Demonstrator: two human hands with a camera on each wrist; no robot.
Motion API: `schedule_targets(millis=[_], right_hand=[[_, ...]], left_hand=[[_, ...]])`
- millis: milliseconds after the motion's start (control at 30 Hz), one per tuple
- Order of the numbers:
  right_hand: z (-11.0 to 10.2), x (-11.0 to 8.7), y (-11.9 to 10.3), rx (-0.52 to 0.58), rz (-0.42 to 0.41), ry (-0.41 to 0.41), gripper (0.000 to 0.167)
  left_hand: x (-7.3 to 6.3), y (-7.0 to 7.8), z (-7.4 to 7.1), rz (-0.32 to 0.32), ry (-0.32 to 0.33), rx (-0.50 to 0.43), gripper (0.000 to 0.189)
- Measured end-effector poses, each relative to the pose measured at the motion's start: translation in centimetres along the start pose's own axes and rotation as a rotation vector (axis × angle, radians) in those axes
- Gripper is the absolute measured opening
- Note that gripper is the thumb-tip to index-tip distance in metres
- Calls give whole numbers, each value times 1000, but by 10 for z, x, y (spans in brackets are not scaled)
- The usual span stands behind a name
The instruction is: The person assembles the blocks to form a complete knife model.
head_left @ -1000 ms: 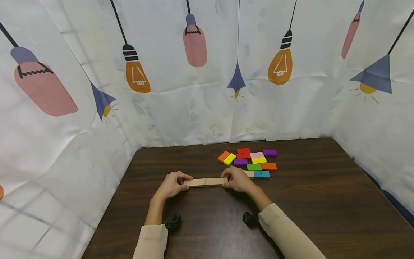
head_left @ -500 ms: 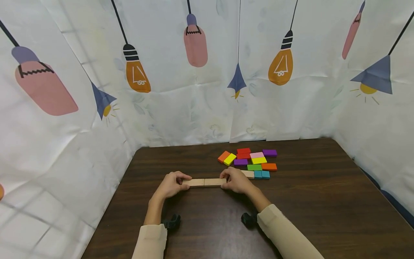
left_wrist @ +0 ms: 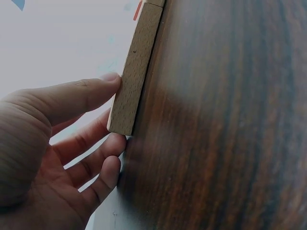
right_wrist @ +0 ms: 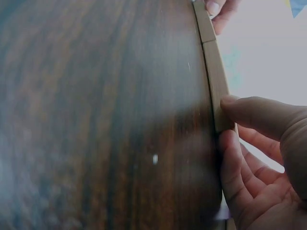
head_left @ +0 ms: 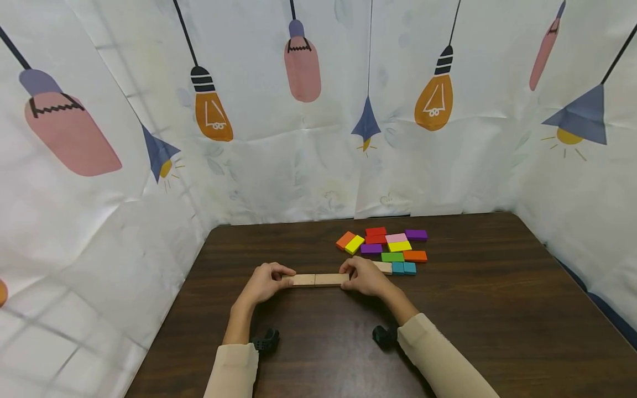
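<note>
Head view: left hand (head_left: 262, 283), grip closed on the outer end of the left wooden block (head_left: 303, 280); right hand (head_left: 367, 277) grips the outer end of the right wooden block (head_left: 329, 280). Blocks lie end to end on the tabletop (head_left: 473, 320). Relative to right wooden block: third wooden block (head_left: 383, 268) beyond and to the right, partly hidden by the right hand, two blue blocks (head_left: 403, 268) beside it; farther back, green block (head_left: 392, 257), orange block (head_left: 415, 256), yellow block (head_left: 400, 246), pink block (head_left: 396, 237); printed curtain (head_left: 318, 171) behind.

Left wrist view: thumb touches left wooden block's edge.

Right wrist view: thumb on right wooden block; left fingertips beyond it.
</note>
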State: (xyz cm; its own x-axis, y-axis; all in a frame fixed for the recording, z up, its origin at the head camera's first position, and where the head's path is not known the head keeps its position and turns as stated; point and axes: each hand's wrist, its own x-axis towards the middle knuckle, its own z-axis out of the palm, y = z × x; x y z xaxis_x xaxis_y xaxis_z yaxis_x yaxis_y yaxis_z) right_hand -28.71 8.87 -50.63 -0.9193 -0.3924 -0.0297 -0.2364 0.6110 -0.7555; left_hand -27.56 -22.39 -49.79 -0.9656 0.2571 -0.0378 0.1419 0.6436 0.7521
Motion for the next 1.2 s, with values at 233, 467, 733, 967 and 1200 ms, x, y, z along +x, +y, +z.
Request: schedule_targets(millis=[233,467,733,967,1200], right_hand=[[0,0,0,30,16,-4,23],[-4,-4,3,24,27,4,25],[-36,-25,5,84,0,48,33],[-64,-41,25,100,25,144,37],[-75,-52,45,34,68,157,37]], left_hand=[[0,1,0,-17,6,-2,18],[0,0,0,-13,14,11,17],[1,0,0,-7,23,13,17],[1,1,0,5,32,10,17],[-1,0,0,-13,34,0,16]])
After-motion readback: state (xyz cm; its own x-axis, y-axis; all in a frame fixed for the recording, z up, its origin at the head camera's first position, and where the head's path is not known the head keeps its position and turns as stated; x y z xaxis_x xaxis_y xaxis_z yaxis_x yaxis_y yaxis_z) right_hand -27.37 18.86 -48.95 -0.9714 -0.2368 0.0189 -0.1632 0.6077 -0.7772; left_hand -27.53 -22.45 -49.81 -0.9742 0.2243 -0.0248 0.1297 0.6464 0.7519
